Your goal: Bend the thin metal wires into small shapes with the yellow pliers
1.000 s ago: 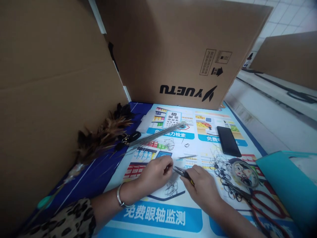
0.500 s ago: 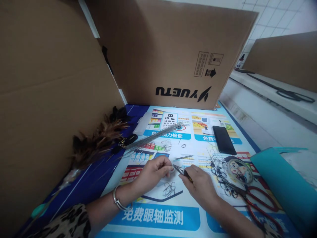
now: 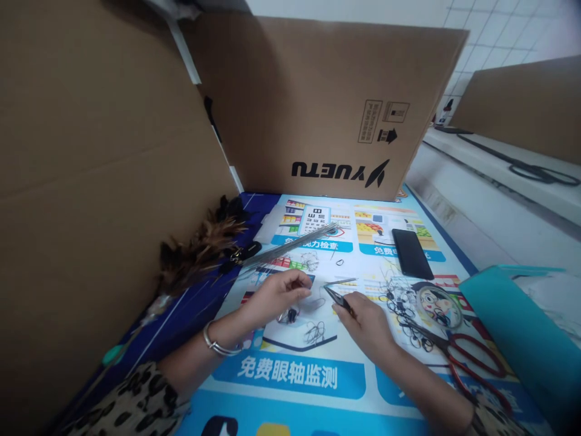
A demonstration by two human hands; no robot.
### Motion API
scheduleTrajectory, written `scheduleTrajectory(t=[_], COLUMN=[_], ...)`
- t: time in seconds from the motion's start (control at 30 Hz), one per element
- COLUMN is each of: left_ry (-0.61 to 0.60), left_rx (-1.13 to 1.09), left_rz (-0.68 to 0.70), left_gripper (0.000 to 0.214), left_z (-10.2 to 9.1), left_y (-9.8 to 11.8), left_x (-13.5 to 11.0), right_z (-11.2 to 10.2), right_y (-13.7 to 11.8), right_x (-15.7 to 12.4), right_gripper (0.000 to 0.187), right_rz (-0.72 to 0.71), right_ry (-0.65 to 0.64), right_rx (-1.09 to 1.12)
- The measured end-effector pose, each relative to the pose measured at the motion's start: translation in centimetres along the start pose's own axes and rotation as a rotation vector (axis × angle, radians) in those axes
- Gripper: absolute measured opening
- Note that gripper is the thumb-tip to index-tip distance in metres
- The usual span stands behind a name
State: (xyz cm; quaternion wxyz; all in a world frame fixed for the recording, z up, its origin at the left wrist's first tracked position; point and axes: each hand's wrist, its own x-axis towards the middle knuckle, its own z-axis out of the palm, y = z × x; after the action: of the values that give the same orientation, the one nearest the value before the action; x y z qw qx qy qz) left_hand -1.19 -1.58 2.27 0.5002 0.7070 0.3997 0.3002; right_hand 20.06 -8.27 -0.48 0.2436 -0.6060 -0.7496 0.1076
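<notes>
My right hand (image 3: 367, 320) is wrapped round a pair of pliers (image 3: 338, 298), whose narrow jaws point up and left. Just left of the pliers' tip, my left hand (image 3: 282, 295) has curled fingers with thumb and forefinger close together. Whatever they pinch is too fine to make out; a faint thin curve shows between the hands. A few short wires (image 3: 342, 281) lie just beyond the pliers' tip. Below the hands rests a small tangle of bent wire pieces (image 3: 315, 332). Small dark pieces (image 3: 290, 315) sit under my left hand.
A bundle of long straight wires (image 3: 295, 243) lies behind my left hand, near brown feathers (image 3: 195, 242). To the right are a black phone (image 3: 412, 254), dark wire loops (image 3: 399, 303), a clear tape roll (image 3: 459, 312), red-handled scissors (image 3: 476, 354) and a teal box (image 3: 503, 327). Cardboard (image 3: 272, 109) stands behind.
My hands have moved apart; the pliers' tip has left my left fingertips. The dark pieces under my left hand now show. The whole view has shifted slightly.
</notes>
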Motion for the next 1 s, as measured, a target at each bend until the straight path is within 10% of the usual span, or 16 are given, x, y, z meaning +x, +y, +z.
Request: scheduleTrajectory(t=[0.4, 1.0], left_ry=[0.157, -0.013], left_rx=[0.542, 0.954], left_rz=[-0.193, -0.161], left_gripper=[0.016, 0.023], left_z=[-2.6, -1.7], left_y=[-2.9, -2.2], left_x=[-6.2, -1.4], right_z=[0.3, 0.9], right_y=[0.5, 0.7], right_x=[0.1, 0.1], right_gripper=[0.031, 0.034], right_rz=[-0.005, 0.044], right_ry=[-0.054, -0.040], right_rx=[-0.034, -0.119])
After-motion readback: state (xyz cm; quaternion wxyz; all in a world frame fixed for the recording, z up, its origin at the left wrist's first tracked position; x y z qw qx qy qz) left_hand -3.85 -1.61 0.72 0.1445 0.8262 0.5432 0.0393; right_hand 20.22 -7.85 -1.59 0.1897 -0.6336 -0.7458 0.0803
